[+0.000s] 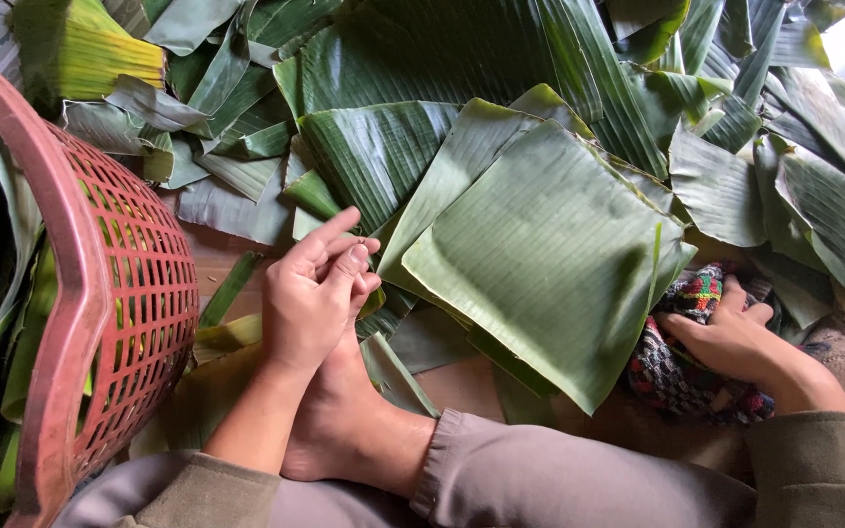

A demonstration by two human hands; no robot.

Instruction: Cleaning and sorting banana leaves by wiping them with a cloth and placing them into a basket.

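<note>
Several squared, flat green banana leaves (550,254) lie stacked between the hands, loose ones still heaped behind; left hand (310,298) rests half-curled, holding nothing, while right hand (735,342) grips a multicoloured woven cloth (682,367).

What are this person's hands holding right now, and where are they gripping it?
The right hand clutches a multicoloured woven cloth, fingers curled over its upper edge. The left hand holds nothing clearly; it rests by the bare foot, fingertips near a banana leaf.

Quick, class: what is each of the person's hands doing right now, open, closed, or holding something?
Left hand: fingers loosely curled, resting on the bare foot, holding nothing visible.
Right hand: closed on the multicoloured woven cloth beside the banana leaves.
</note>
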